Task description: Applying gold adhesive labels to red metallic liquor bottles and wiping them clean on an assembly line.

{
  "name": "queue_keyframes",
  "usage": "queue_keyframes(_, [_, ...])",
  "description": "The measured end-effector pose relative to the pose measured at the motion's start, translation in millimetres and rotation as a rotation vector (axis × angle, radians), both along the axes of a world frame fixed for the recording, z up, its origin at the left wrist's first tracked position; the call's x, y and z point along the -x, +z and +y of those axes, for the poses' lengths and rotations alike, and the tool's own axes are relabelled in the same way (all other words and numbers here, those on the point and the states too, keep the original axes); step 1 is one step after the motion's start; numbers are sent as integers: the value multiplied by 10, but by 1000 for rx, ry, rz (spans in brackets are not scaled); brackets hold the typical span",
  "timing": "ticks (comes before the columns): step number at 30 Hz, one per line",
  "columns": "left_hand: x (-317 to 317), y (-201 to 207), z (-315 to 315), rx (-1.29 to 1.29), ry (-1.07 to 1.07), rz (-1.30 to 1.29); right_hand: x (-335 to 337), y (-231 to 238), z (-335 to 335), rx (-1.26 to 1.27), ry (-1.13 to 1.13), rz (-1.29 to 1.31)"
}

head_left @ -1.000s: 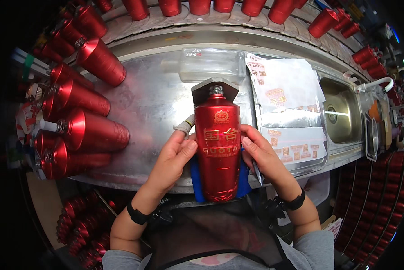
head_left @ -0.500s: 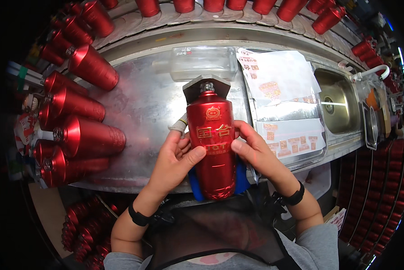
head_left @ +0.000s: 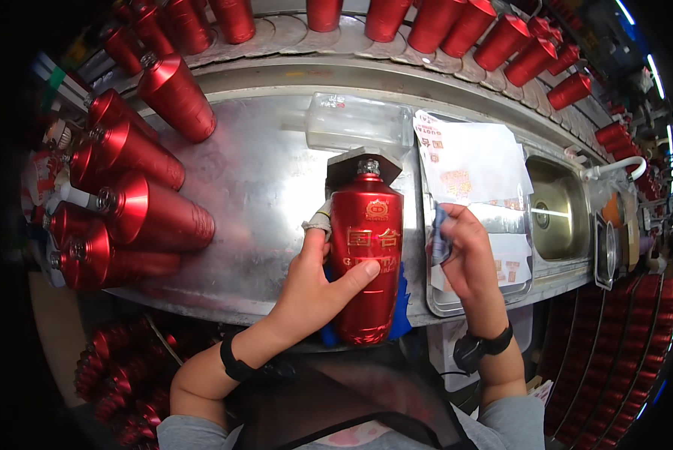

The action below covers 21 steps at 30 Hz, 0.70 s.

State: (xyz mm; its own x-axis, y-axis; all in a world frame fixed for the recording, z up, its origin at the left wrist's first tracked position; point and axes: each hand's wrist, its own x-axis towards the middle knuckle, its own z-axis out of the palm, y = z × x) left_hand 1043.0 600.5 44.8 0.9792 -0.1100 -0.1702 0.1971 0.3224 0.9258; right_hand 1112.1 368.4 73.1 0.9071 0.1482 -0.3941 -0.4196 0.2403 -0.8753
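Observation:
A shiny red bottle [head_left: 366, 300] with gold markings lies in front of me, its clear glass neck propped on a dark grey angular rest [head_left: 341, 172]. My left hand [head_left: 314, 277] is closed around its left side, the thumb across the front and a pale cover [head_left: 320, 220] on one finger. Part of something blue [head_left: 401, 315] shows beneath the bottle. To the right, my right hand [head_left: 471, 251] pinches a crumpled blue-grey cloth [head_left: 440, 238] above the metal tray [head_left: 445, 304], apart from the bottle.
Several red bottles [head_left: 160, 210] lean at the left, and more line the curved conveyor [head_left: 276, 41] at the back. A clear rectangular container [head_left: 359, 124] lies behind the rest. White sheets [head_left: 479, 154] with gold decals cover the tray; beyond it is a sink [head_left: 550, 217].
My right hand has left the bottle and moved right, now with the blue-grey cloth showing in its fingers. The left hand has stayed on the bottle, its thumb reaching further across. The whole view has shifted slightly.

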Motion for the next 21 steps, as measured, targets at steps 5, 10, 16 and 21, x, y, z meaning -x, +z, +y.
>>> queue_keyframes(5, [43, -16, 55, -49, 32, -51, 327, 384, 417, 408, 168, -447])
queue_keyframes(10, [6, -9, 69, -145, -7, -59, -26, 453, 650, 803, 421, -1083])
queue_keyframes(16, [22, -30, 140, -249, 9, -53, -348, 607, 741, 928, 205, -1050])
queue_keyframes(21, [42, -99, 144, -239, 9, -42, -202, 553, 740, 947, 328, -1082])
